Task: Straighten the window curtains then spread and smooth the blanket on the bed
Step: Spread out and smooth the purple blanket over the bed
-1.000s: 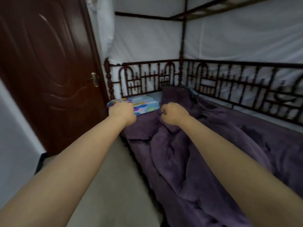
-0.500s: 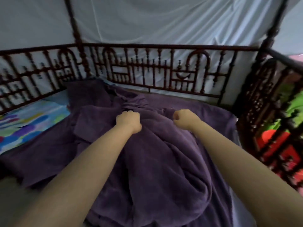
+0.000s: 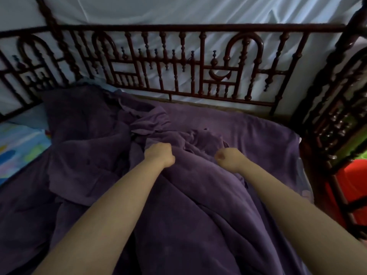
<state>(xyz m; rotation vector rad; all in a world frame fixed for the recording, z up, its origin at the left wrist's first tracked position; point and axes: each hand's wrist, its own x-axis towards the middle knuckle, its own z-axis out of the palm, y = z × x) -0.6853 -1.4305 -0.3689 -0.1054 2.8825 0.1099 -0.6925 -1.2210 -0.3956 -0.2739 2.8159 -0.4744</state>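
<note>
Purple blanket lies bunched in thick folds across the bed, with its flatter part spread beyond the fingertips toward the carved dark wooden railing that closes the far side. A second stretch of railing closes the bed's end, out past the right knuckles, and something red shows through its bars. White cloth hangs behind the far railing (whether it is a curtain or netting cannot be told). Off to the left of the fingers, a bright patterned sheet lies uncovered where the blanket's edge stops; the blanket's right edge ends just short of the end railing, showing a thin pale strip of bedding. The near part of the blanket falls toward the viewer between the two forearms.

Left hand is clenched into a fist with its back upward, knuckles pushed into a raised fold of the blanket, and it appears to be gripping the fabric, though the fingertips are hidden underneath. Right hand is also curled tight, thumb side turned up, resting on the same ridge of cloth just beside the left; whether its fingers actually pinch fabric cannot be told. Both forearms stretch straight out, bare, roughly parallel and a little apart.
</note>
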